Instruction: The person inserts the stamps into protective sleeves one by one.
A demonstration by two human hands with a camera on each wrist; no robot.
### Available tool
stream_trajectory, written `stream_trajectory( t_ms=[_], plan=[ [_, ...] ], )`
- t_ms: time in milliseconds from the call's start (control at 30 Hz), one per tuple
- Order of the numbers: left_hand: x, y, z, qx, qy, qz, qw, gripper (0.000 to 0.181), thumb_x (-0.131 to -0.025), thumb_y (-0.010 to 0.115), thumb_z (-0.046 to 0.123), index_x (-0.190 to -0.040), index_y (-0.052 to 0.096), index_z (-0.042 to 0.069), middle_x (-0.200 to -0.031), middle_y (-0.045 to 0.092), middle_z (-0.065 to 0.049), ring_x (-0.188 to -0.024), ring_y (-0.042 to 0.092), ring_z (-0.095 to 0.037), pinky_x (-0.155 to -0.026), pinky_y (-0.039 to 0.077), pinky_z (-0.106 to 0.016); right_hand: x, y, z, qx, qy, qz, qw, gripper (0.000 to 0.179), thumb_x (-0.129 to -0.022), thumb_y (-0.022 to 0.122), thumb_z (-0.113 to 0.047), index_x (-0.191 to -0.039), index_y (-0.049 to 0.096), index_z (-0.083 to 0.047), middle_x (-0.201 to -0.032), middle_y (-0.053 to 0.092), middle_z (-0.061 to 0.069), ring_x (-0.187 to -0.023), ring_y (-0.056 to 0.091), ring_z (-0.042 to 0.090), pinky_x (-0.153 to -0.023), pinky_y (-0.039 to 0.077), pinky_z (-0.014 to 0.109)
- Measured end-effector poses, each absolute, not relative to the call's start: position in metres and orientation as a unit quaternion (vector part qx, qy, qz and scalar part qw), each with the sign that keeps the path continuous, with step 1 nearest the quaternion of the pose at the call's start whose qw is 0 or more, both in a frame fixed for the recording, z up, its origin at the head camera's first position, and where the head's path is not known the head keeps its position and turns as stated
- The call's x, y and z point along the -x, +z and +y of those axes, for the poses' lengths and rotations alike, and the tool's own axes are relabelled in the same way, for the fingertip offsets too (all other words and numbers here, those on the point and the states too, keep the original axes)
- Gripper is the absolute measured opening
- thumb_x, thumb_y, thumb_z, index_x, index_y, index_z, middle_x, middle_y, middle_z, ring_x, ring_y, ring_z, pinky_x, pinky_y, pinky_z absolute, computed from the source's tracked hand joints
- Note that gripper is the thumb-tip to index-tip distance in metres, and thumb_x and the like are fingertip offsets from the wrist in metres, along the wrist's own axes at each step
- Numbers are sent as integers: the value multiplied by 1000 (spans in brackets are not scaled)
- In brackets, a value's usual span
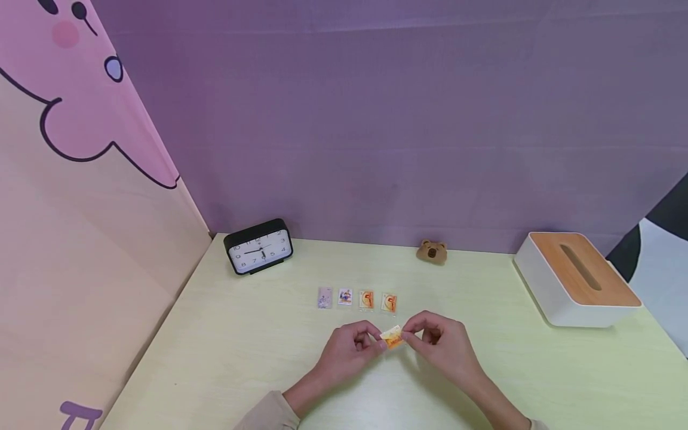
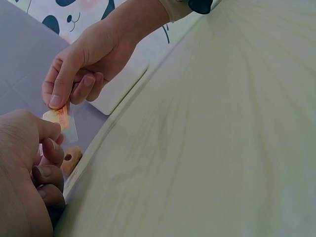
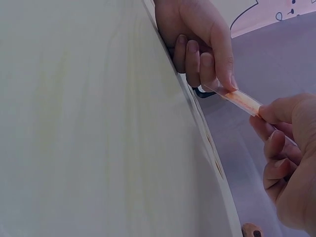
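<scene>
A small orange and pale yellow card (image 1: pixel 392 337), with clear plastic at its edge, is held above the table between both hands. My left hand (image 1: pixel 352 349) pinches its left end between thumb and forefinger. The right hand (image 1: pixel 443 346) pinches the opposite end the same way. In the left wrist view the clear sleeve (image 2: pixel 72 129) juts past the orange print. The right wrist view shows the card (image 3: pixel 243 102) nearly edge-on, stretched from hand to hand. The fingertips cover both of its ends.
Beyond the hands lies a row of small cards: a greyish-purple one (image 1: pixel 325 297), a white one with a figure (image 1: pixel 345 296), and two orange ones (image 1: pixel 366 300). A black clock (image 1: pixel 259 246), a brown bear-face item (image 1: pixel 432 252) and a wood-topped tissue box (image 1: pixel 577 279) stand farther back.
</scene>
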State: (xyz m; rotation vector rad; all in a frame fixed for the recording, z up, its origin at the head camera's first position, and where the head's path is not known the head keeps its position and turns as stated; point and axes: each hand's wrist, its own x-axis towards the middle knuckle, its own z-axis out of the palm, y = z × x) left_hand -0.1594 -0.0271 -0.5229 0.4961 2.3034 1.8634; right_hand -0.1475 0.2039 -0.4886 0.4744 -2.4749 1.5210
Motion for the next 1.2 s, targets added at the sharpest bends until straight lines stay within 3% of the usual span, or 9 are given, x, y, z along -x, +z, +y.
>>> stream_trajectory(
  t_ms=[167,400,867,1067,1200],
  plan=[
    [159,-522,-27,-165,619,765,69,5,-101,81,12,-100,77,9,-70,60,5,-60,46,-1,-62,38,-19,147,-488,204,-161,511,-840,88,13,-94,91,-16,-96,80,-9,-77,72,-7,-57,50,4,-49,40,23],
    [159,-521,-27,-169,621,763,66,4,-101,80,9,-99,77,12,-70,60,5,-59,45,-1,-61,37,-19,147,-491,203,-165,517,-836,83,16,-91,90,-2,-96,81,-14,-79,71,-4,-57,50,6,-49,41,24],
    [160,-523,-28,-160,639,750,61,11,-105,76,11,-108,73,1,-68,55,5,-60,45,-2,-61,37,-19,148,-489,202,-112,532,-838,45,15,-94,88,-5,-102,81,-14,-88,71,-2,-58,49,5,-50,39,22],
    [158,-521,-28,-166,643,744,69,11,-108,72,13,-110,70,3,-67,59,-2,-58,47,-3,-63,39,-20,147,-490,199,-87,537,-839,2,8,-95,87,-5,-100,82,-10,-83,72,-3,-58,49,5,-53,38,21],
    [157,-521,-27,-171,634,750,80,10,-108,72,15,-108,69,6,-65,61,0,-56,48,-3,-63,38,-19,147,-490,195,-73,552,-831,2,5,-96,85,-4,-99,82,-6,-83,71,-2,-58,48,6,-53,37,21]
  ],
)
